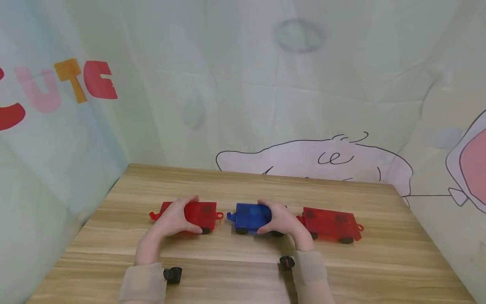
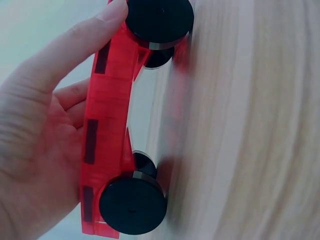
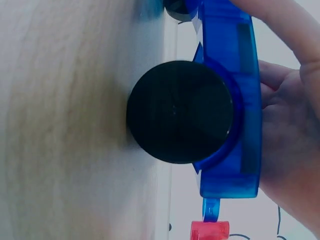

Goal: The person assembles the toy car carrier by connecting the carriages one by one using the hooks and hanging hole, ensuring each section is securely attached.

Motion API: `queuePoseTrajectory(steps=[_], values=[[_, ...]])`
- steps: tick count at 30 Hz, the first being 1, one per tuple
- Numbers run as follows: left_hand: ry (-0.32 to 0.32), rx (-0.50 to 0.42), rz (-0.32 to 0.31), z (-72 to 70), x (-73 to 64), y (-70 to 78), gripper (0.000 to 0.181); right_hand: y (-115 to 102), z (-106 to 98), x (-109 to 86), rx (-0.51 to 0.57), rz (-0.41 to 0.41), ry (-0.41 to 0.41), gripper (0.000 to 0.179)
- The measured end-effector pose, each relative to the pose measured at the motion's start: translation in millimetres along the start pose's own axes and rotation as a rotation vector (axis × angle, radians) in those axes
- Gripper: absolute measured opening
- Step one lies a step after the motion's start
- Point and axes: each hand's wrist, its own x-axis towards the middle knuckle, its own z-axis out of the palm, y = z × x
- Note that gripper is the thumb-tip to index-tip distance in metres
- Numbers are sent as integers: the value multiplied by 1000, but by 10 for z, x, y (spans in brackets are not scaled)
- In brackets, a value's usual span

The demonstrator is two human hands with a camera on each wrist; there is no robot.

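My left hand (image 1: 174, 217) grips a red toy train wagon (image 1: 203, 213) from above, thumb on the near side and fingers over the far side. In the left wrist view, the wagon's black wheels (image 2: 132, 206) are close to the tabletop. A blue toy wagon (image 1: 248, 216) sits to the right, held across its body by my right hand (image 1: 282, 219). A small gap separates the left wagon's red ring (image 1: 219, 215) from the blue hook (image 1: 230, 216). Right of that hand stands a second red wagon (image 1: 330, 223). Whether it is linked to the blue one I cannot tell.
The wagons stand in a row on a wood-grain table (image 1: 228, 257). Behind and beside it hangs a pale printed curtain (image 1: 243, 93) with a cartoon figure and coloured letters. Black wrist cameras (image 1: 173, 275) sit by both sleeves.
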Motion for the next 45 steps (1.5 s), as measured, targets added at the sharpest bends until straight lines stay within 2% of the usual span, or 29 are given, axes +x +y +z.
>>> queuePoseTrajectory(steps=[10,19,35,45], values=[[-1,2,3,1,4,-7,94,2,-6,-13,-1,1,-13,82],[-15,-14,12,-12,-2,2,97,25,-11,0,-19,-33,-20,82],[-1,-11,14,0,-7,-17,93,24,-13,0,0,-23,-32,83],[-20,-89,12,-19,-7,-57,93,29,-4,12,8,-12,-31,84]])
